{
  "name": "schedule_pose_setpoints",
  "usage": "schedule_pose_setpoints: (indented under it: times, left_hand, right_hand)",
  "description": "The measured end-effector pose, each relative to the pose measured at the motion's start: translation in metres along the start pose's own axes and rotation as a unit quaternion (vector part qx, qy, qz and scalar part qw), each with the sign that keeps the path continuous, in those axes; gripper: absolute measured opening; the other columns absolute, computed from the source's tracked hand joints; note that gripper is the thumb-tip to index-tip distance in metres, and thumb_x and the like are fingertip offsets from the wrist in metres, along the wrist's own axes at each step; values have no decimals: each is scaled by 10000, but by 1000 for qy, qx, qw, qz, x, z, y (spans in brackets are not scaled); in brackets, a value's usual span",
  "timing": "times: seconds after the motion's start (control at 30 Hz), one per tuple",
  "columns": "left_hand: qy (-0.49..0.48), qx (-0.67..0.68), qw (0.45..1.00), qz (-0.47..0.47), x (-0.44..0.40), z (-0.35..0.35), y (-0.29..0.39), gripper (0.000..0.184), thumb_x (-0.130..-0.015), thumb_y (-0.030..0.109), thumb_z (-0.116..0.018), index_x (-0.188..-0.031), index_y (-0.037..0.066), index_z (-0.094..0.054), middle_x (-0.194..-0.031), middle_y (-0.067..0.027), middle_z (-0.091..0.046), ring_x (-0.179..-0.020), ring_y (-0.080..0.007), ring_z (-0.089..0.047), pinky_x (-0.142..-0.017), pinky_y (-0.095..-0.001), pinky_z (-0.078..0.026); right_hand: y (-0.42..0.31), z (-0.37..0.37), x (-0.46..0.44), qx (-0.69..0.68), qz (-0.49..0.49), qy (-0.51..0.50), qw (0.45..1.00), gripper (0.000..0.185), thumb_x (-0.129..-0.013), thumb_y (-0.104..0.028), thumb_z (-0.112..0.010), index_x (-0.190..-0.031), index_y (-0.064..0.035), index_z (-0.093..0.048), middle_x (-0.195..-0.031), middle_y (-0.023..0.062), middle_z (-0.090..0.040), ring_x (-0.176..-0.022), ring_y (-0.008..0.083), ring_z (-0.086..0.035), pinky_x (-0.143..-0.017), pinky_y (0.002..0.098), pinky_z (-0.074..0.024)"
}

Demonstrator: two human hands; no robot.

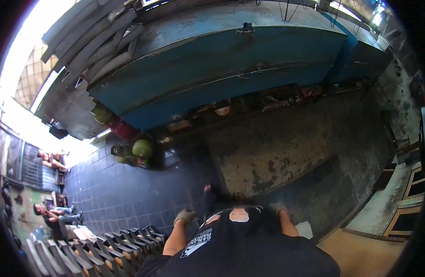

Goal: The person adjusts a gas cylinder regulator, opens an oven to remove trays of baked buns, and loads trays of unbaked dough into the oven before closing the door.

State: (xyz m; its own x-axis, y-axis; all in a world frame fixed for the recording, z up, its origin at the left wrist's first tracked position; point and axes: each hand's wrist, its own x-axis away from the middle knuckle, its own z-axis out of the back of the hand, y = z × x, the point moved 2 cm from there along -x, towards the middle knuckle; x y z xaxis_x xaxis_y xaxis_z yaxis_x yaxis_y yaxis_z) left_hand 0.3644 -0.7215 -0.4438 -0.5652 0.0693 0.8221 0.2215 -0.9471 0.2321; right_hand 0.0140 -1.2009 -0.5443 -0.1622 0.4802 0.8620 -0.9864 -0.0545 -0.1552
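Note:
My left hand wears a greyish glove and hangs beside my black shirt, low in the view. Its fingers are too small and dim to make out, and I see nothing held in it. On the other side, my right hand looks gloved too and is smeared against the dark floor, so its fingers do not show. A white piece of something lies or hangs by my right forearm. Nearest to my left arm is a row of dark curved frames at the lower left.
A long blue metal cabinet crosses ahead, with grey curved strips stacked at its left end. Green gas cylinders stand on the tiled floor. Two people sit at far left, one in dark clothes. Wooden frames stand right.

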Motion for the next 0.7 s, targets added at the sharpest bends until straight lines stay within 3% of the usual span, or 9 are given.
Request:
schedule_pose_setpoints:
  times: [0.13,0.33,0.4,0.5,0.63,0.7]
  left_hand:
    - [-6,0,999,39,-12,-17,-29,628,-906,513,-856,-1306,30,-894,-1338,-240,-876,-1276,-400,-836,-1088,-496,-627]
    - [31,24,999,-13,-20,-20,3,653,-929,507,-846,-1400,54,-858,-1335,-227,-877,-1251,-403,-836,-1076,-489,-631]
    - [32,4,999,-31,22,-10,47,691,-940,512,-842,-1452,49,-829,-1361,-233,-869,-1271,-402,-829,-1085,-488,-631]
    - [42,74,996,-22,33,-6,69,709,-947,489,-891,-1475,24,-802,-1431,-219,-843,-1363,-386,-778,-1149,-462,-597]
    - [58,35,995,-67,-3,-23,53,749,-944,524,-892,-1501,32,-792,-1469,-210,-830,-1367,-377,-778,-1153,-465,-597]
    - [61,35,995,-74,-4,-27,51,750,-945,529,-892,-1505,40,-792,-1472,-206,-830,-1367,-373,-779,-1155,-463,-595]
  right_hand:
    - [-9,18,23,-23,-1,-23,999,867,-952,-444,-861,-1683,-25,-656,-1699,263,-680,-1580,469,-643,-1282,562,-541]
    - [-27,52,34,-16,34,87,995,810,-971,-449,-859,-1646,-34,-688,-1705,256,-676,-1564,471,-651,-1280,551,-550]
    - [-24,46,-13,-38,150,118,981,681,-931,-379,-826,-1494,1,-782,-1391,293,-839,-1377,448,-783,-1137,498,-602]
    - [-49,57,-10,-37,104,86,990,642,-941,-367,-811,-1470,-3,-796,-1358,265,-857,-1321,434,-804,-1101,493,-609]
    - [-70,54,5,-81,201,49,975,593,-949,-387,-807,-1399,-3,-833,-1347,269,-856,-1300,432,-808,-1085,489,-609]
    - [-74,51,6,-27,180,-17,983,641,-968,-431,-823,-1469,-32,-816,-1582,248,-769,-1414,460,-745,-1197,511,-581]
